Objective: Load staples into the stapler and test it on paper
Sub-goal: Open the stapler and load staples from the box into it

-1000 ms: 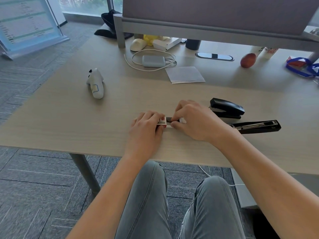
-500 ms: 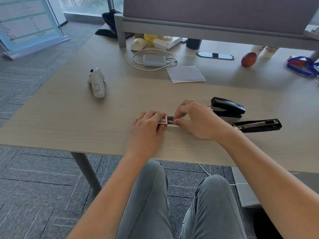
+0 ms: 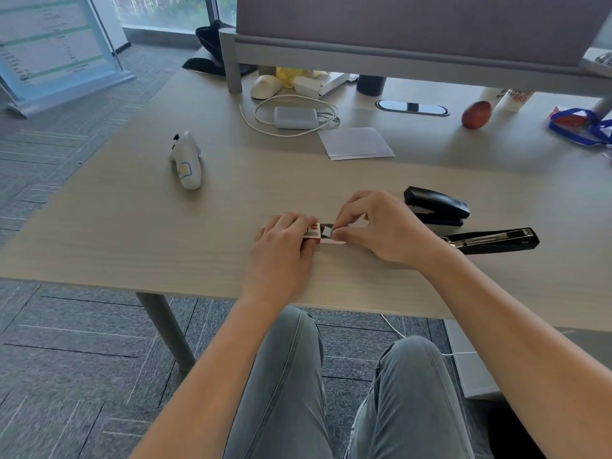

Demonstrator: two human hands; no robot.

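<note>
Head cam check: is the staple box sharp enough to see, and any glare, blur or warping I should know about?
Head view: the staple box between the left hand and right hand is fairly sharp, its print unreadable; soft daylight, faint shadows, no glare on the desk; wide-angle bending at the edges, with smeared floor at the lower left.

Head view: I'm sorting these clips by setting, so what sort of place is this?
Most likely an office workstation: a desk with a grey divider screen, carpet tiles, a cable port, and a stapler opened beside the hands.
</note>
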